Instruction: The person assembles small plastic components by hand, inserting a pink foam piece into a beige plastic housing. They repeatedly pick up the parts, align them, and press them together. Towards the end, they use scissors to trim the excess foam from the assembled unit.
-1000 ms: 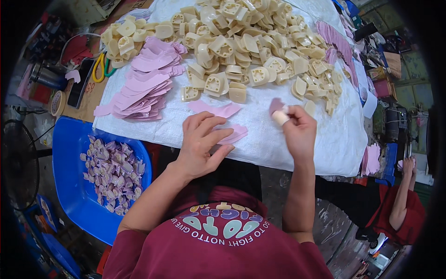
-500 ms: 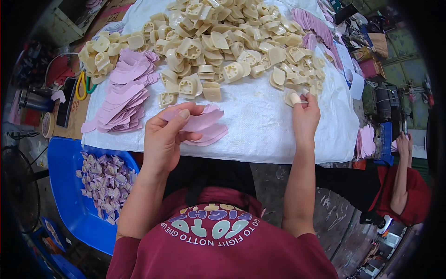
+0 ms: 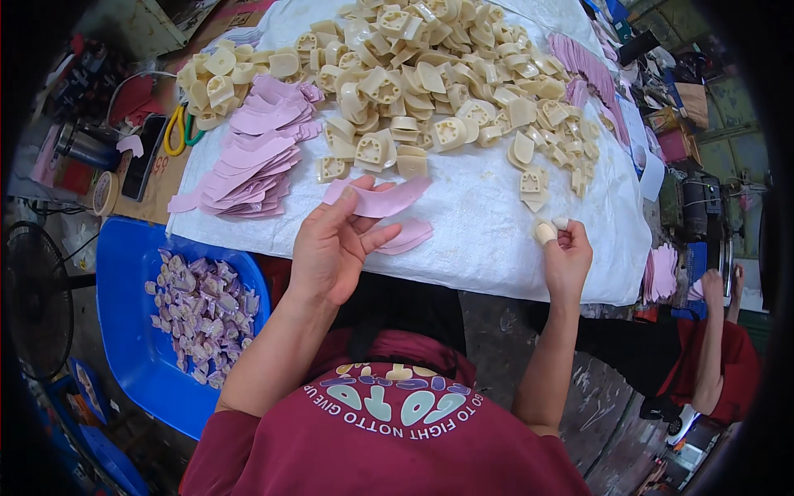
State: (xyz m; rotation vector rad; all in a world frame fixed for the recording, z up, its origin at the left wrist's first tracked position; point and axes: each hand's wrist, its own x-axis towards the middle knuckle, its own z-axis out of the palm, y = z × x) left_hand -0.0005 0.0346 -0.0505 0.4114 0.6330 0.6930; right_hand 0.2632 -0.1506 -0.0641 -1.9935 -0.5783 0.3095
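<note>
Pink strip (image 3: 389, 202) lifted, tub (image 3: 128, 331) of lilac pieces (image 3: 203, 314)

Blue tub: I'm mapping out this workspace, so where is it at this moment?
In the head view, the blue tub is at the left, below the white sheet's near left corner, between the black fan and the person's left forearm.

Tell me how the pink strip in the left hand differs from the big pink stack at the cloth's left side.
The pink strip is a single piece; the pink stack is many overlapping ones. The left hand holds the strip above the white cloth, while the stack lies on it. Both are pink.
</note>
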